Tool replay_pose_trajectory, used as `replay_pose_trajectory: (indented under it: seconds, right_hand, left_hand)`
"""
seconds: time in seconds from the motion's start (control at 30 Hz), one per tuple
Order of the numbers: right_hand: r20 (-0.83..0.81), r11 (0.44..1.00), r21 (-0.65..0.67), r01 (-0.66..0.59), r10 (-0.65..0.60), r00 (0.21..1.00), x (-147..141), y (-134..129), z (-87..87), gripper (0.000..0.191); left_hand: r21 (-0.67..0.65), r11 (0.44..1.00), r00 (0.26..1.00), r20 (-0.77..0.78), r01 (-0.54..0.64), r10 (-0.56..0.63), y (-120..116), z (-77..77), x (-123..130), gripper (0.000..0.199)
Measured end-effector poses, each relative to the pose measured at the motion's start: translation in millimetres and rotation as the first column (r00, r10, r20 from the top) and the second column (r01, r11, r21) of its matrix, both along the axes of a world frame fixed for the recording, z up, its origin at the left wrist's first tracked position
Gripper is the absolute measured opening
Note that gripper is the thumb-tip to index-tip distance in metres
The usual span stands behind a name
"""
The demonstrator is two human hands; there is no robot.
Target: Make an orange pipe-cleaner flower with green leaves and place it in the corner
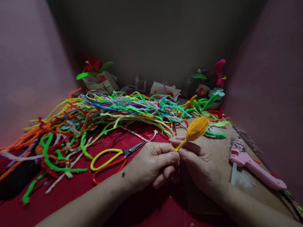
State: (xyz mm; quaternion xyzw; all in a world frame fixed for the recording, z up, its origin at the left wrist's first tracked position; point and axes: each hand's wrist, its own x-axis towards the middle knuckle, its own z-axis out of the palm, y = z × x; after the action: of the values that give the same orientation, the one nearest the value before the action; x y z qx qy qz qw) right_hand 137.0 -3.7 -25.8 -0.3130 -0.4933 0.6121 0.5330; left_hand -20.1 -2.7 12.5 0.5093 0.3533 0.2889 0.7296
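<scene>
An orange fuzzy pipe-cleaner flower bud points up and to the right above my hands. My left hand pinches the lower end of its thin stem between thumb and forefinger. Close against it, my right hand has thumb and fingers closed around the same stem end. The very tip of the stem is hidden by the fingers. Just left of my left hand lie scissors with one yellow and one red handle, their blades pointing toward the hand.
A large tangled heap of coloured pipe cleaners spreads across the red cloth. On the right, a pink glue gun lies on a brown board. Pipe-cleaner flowers stand at the back, near a small white-lidded container.
</scene>
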Motion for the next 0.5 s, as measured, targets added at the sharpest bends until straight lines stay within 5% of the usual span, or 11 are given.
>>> replay_pose_trajectory:
  seconds: [0.3,0.5]
  right_hand:
    - [0.043,0.999,0.046,0.02,-0.022,0.999,-0.5,-0.5,-2.9,0.02]
    - [0.048,0.999,0.04,0.015,-0.017,0.999,-1.4,0.1,-2.0,0.017]
  left_hand:
    - [-0.201,0.96,0.951,0.279,0.193,-0.132,7.0,-10.7,-5.3,0.02]
    - [-0.211,0.954,0.945,0.293,0.213,-0.147,8.9,-11.7,-5.1,0.021]
